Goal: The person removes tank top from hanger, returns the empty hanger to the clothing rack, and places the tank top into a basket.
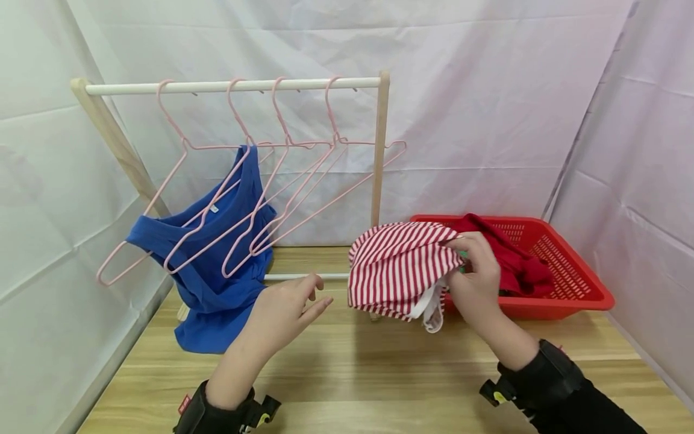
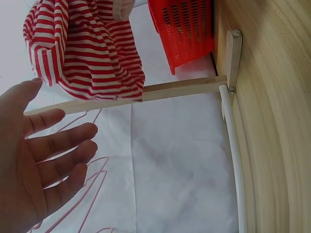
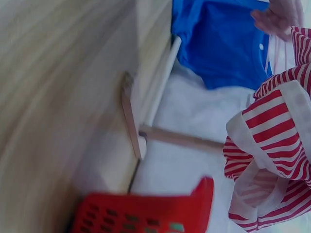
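A red-and-white striped garment (image 1: pixel 403 265) with white trim hangs bunched in the air in front of the rack. My right hand (image 1: pixel 477 271) pinches its right side between thumb and fingers. White bands and openings of the cloth show in the right wrist view, where the right hand itself is out of sight. To the left of the garment, my left hand (image 1: pixel 287 307) is held up with loose, spread fingers and touches nothing; the left wrist view shows its bare palm (image 2: pixel 29 165). Behind it, a blue sleeveless top (image 1: pixel 217 289) hangs from a pink hanger (image 1: pixel 173 181).
Several pink hangers hang along the white rail (image 1: pixel 233 86) of a wooden-framed rack (image 1: pixel 379 150). On the right stands a red perforated basket (image 1: pixel 575 265) with dark red cloth (image 1: pixel 515 259) in it. White fabric (image 1: pixel 488 108) encloses the wooden table (image 1: pixel 347 386).
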{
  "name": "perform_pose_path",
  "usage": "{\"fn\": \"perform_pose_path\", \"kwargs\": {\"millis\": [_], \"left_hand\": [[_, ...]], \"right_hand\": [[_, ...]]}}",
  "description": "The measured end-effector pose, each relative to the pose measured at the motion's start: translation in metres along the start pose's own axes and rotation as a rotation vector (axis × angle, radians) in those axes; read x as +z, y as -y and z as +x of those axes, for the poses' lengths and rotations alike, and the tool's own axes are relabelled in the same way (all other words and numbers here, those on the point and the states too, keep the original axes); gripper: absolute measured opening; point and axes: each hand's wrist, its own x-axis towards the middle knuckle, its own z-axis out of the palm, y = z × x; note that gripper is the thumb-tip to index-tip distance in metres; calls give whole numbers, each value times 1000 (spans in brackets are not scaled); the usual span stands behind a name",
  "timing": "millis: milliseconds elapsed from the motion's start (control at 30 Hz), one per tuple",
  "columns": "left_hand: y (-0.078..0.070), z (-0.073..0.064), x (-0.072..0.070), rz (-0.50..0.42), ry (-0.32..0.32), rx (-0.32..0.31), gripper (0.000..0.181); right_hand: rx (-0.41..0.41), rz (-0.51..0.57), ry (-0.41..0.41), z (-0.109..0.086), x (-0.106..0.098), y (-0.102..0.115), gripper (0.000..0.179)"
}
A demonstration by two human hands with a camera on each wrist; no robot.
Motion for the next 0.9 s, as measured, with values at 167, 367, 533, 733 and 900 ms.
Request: {"fn": "perform_pose_path", "kwargs": {"millis": [167,367,533,733,900], "left_hand": [[1,-1,2,15,-2,27,23],[1,1,4,22,0,29,21],[-3,8,4,15,26,21,19],[-11,18,6,44,71,28,23],[-14,22,13,41,52,79,23]], "right_hand": [[19,-64,-57,12,-19,-16,10],[101,-143,-83,27,-39,-38,14],[151,-225,-72,39,-50,-53,16],[159,-316,-21,48,-59,-68,19],[164,-362,58,51,-63,-79,19]]}}
